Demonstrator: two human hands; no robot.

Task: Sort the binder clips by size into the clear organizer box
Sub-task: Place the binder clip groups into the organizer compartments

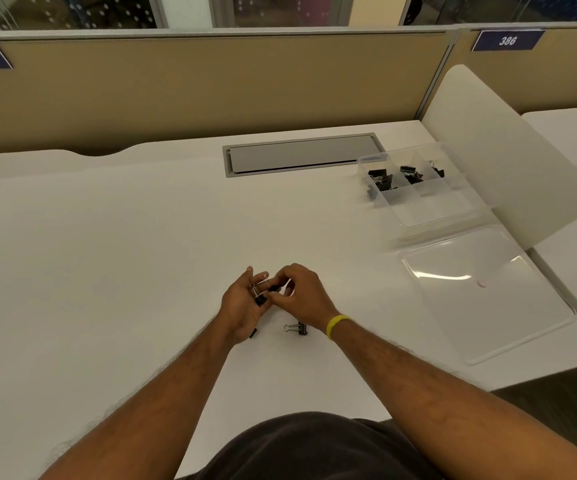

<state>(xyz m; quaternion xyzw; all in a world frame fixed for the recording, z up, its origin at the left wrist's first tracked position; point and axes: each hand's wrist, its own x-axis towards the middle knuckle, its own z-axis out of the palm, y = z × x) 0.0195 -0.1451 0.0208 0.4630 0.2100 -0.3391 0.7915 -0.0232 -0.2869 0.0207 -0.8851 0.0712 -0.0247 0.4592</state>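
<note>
Both hands meet over the middle of the white desk. My left hand [244,306] holds small black binder clips [259,295] in its upturned palm and fingers. My right hand [299,294], with a yellow band on its wrist, pinches one small black clip [275,288] at my left fingertips. One clip [297,328] with wire handles lies on the desk under my right wrist, and a tiny black one [253,333] peeks out below my left hand. The clear organizer box [429,216] stands open at the far right, with black clips [380,179] in its three back compartments.
The box's clear lid [488,292] lies flat toward the desk's right front edge. A grey cable hatch [301,155] is set into the desk at the back. A tan partition [193,88] closes the far side, and a white divider panel [508,147] stands right of the box.
</note>
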